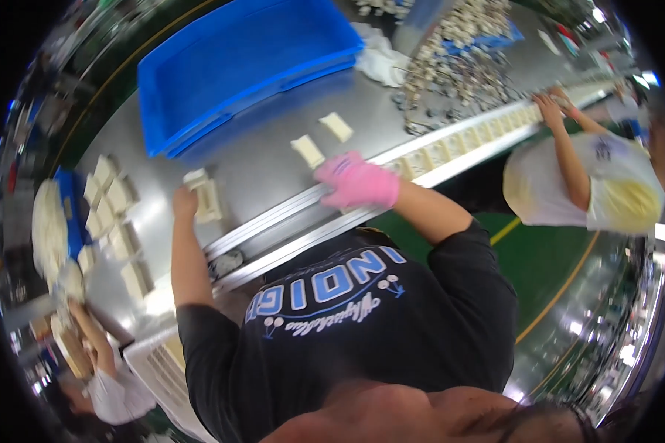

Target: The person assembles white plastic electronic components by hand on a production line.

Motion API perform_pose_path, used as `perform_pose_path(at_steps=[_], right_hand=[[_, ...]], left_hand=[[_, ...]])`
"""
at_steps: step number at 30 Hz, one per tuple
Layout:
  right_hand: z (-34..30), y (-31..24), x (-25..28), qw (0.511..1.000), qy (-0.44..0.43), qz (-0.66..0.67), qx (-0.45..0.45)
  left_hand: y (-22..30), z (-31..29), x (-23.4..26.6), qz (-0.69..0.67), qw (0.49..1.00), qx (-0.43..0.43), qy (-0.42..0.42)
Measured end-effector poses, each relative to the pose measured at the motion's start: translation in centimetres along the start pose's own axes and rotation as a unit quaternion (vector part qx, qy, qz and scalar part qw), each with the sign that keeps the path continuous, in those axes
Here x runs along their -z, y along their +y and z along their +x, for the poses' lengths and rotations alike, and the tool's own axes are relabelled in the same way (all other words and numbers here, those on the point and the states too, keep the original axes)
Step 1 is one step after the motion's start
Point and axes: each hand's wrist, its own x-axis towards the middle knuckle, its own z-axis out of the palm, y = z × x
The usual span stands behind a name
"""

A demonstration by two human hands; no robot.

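Observation:
My bare left hand [185, 201] is closed on the edge of a cream plastic housing [208, 201], an oblong hollow part standing on the metal table. My right hand, in a pink glove [358, 181], lies over the metal rail track [273, 224] with fingers and thumb apart. Nothing shows plainly between them, though the palm side is hidden. Just beyond the glove lie two cream rectangular pieces [308, 151] [336, 127]. To its right, a row of cream housings [462, 142] sits inside the track.
A big blue tray [222, 118] stands at the back. Several cream housings [118, 196] are piled on the left. Loose small parts and wires [458, 70] are heaped at the back right, beside a white bag [380, 59]. Co-workers' hands [553, 107] [81, 317] are on both sides.

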Motion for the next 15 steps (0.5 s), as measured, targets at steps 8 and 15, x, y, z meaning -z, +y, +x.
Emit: perform_pose_path(at_steps=[8, 15], right_hand=[[9.3, 10.2, -1.2, 0.986, -0.041, -0.047, -0.154], [11.9, 4.5, -3.9, 0.974, -0.148, -0.086, -0.149]], left_hand=[[8.5, -2.8, 5.9, -0.072, 0.984, 0.040, 0.157], [15.6, -4.5, 7.7, -0.653, 0.756, 0.040, -0.022]])
